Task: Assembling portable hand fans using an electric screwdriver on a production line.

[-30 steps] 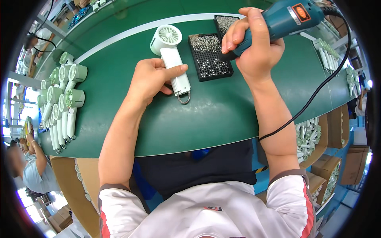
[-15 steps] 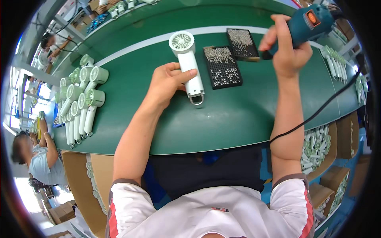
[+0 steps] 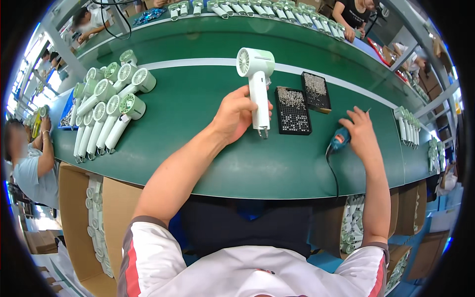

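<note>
In my left hand (image 3: 236, 113) is a white and pale green handheld fan (image 3: 259, 91), gripped round its handle and held upright above the green table. Its round grille faces left, and a metal loop hangs at its lower end. My right hand (image 3: 360, 132) is over a teal electric screwdriver (image 3: 340, 139), fingers stretched and apart, palm hiding part of the tool. The screwdriver is low at the table, its black cord trailing to the front edge. Between my hands lie two black trays of small screws, a nearer tray (image 3: 294, 111) and a farther tray (image 3: 316, 92).
Several similar fans (image 3: 106, 106) are piled on the left, with more in a row (image 3: 406, 126) at the right. Open cardboard boxes (image 3: 74, 222) holding fans stand below the table edge. A co-worker (image 3: 34, 158) sits at the left; others are across the table.
My right hand has come down from its raised position with the screwdriver, and its fingers have spread. The fan in my left hand has turned, its grille now facing left.
</note>
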`<state>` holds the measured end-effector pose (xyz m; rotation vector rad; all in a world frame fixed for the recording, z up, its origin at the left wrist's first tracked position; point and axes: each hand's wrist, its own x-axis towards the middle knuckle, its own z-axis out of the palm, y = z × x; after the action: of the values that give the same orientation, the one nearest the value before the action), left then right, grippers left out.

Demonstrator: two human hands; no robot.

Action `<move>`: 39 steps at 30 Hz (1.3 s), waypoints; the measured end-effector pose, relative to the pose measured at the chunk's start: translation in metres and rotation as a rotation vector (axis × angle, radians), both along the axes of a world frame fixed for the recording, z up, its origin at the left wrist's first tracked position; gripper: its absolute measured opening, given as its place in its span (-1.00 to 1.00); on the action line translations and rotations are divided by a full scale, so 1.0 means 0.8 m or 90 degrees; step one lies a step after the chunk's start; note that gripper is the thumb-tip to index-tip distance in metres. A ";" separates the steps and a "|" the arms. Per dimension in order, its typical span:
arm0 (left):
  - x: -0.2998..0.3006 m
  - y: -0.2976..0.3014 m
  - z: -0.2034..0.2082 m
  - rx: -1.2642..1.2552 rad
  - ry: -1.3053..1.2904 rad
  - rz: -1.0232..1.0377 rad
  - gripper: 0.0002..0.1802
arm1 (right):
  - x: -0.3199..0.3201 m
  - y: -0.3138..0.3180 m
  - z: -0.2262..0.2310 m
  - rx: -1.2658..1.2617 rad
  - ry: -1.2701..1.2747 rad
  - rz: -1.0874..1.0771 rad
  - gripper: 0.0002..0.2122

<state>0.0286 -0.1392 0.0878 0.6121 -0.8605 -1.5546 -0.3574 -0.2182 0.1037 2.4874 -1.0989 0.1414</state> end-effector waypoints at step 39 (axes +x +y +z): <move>-0.029 0.085 -0.003 0.202 0.147 -0.331 -0.22 | 0.196 0.006 0.115 0.603 -0.167 0.311 -0.32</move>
<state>0.0055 -0.0710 0.0851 0.4341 -0.6268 -2.2133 -0.2005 -0.2134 0.1959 3.6561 -0.6907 0.0985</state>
